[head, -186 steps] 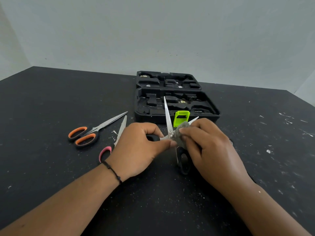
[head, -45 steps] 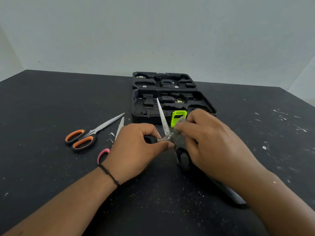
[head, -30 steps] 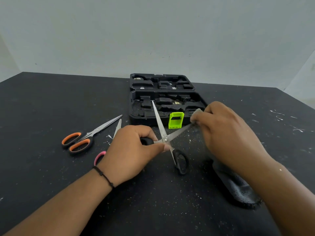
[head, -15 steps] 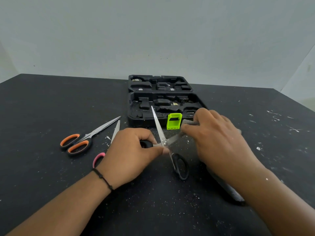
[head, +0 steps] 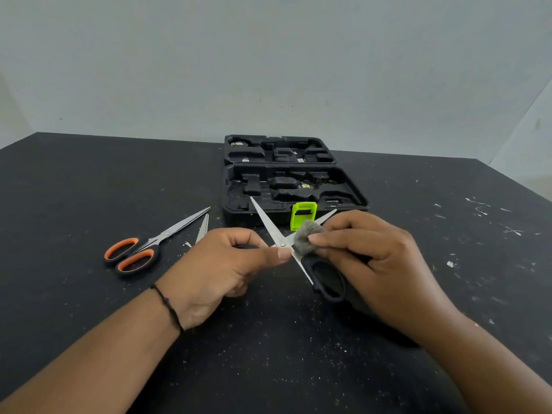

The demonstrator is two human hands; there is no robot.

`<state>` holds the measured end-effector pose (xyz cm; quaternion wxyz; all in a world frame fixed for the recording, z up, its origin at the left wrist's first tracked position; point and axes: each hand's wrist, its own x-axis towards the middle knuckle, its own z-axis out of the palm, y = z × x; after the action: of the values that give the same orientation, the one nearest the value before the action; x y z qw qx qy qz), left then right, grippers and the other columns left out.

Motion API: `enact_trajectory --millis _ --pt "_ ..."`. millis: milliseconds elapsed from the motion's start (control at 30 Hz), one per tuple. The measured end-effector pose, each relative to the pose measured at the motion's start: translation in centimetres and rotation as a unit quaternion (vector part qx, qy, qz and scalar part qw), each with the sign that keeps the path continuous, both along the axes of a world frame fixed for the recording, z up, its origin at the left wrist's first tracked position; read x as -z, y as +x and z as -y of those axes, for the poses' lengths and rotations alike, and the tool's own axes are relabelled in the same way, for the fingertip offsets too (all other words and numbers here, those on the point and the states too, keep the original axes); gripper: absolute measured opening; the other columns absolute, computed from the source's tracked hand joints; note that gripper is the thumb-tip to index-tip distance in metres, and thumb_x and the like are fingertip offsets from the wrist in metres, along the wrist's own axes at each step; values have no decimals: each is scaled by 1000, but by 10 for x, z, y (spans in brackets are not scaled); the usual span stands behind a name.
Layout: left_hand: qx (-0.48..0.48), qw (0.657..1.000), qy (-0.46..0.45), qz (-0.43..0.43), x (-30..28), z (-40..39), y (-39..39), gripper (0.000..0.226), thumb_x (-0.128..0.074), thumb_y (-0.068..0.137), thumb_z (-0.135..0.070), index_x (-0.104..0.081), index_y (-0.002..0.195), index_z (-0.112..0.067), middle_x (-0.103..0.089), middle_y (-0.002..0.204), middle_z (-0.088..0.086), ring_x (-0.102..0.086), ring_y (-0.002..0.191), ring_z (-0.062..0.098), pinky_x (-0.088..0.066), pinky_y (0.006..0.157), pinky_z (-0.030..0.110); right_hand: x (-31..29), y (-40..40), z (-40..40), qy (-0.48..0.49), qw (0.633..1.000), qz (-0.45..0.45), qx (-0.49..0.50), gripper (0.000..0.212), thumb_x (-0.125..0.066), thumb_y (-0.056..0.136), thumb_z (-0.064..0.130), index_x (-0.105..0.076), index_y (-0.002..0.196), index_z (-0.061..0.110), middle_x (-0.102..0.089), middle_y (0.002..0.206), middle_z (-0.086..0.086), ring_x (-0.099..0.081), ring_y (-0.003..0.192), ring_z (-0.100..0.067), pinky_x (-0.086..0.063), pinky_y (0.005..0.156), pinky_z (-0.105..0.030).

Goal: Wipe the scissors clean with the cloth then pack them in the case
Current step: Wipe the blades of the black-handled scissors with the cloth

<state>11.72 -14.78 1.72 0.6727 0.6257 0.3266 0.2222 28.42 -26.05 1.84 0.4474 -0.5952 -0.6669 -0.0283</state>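
Observation:
Black-handled scissors [head: 270, 227] are spread open above the table's middle. My left hand [head: 224, 264] grips one handle, thumb near the pivot. My right hand [head: 367, 261] pinches a grey cloth [head: 306, 239] against the right blade close to the pivot. The free black handle loop [head: 328, 280] hangs below my right fingers. Behind them lies the open black case [head: 236, 186] with moulded recesses and a green latch [head: 303, 215]. Orange-handled scissors [head: 143, 249] lie shut at the left. Only the blade tip [head: 203, 228] of a third pair shows beside my left hand.
The black tabletop [head: 89, 189] is speckled with white flecks, densest on the right side. A pale wall rises behind the table's far edge. The rest of the dark cloth is hidden under my right hand and forearm.
My right hand slid the cloth from out near the right blade's tip back down to the pivot. The left hand kept its grip and the scissors stayed spread.

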Motion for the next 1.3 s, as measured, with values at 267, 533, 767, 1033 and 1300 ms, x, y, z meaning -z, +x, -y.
enact_trajectory --millis 267,533,767,1033,1300 --pt "11 1000 7 -1 -1 0 -1 27 -79 58 -20 -54 61 -8 -28 46 1 -19 37 10 -13 43 20 3 5 -4 -2 993 107 47 20 -59 90 24 -76 99 17 -58 83 1 -58 74 -15 -47 61 -27" --pt "-2 999 38 25 -7 -2 -5 25 -80 55 -30 -62 60 -13 -34 51 2 -23 45 14 -15 49 29 -13 30 -9 -24 970 -58 234 15 -63 89 16 -71 93 28 -64 89 12 -58 83 4 -46 74 -10" --pt "11 991 18 130 1 0 1 22 -89 52 -23 -70 59 -12 -71 104 2 -66 101 19 -47 92 31 -18 -4 -26 -163 870 -459 76 10 -72 79 8 -67 73 15 -69 78 -10 -62 73 -21 -49 72 -37" --pt "-21 988 -45 146 0 6 2 20 -81 49 -20 -67 59 -10 -67 69 14 -63 62 18 -52 54 22 -29 -32 -31 -251 809 -530 -42 13 -61 88 11 -73 91 6 -72 80 -10 -64 70 -19 -53 66 -29" --pt "-95 986 6 139 2 4 4 34 -90 46 -28 -66 64 -10 -63 75 22 -58 73 28 -49 68 30 -43 -31 -22 -265 937 -223 -40 16 -62 84 43 -70 88 29 -54 66 -9 -46 54 -9 -40 53 -22"
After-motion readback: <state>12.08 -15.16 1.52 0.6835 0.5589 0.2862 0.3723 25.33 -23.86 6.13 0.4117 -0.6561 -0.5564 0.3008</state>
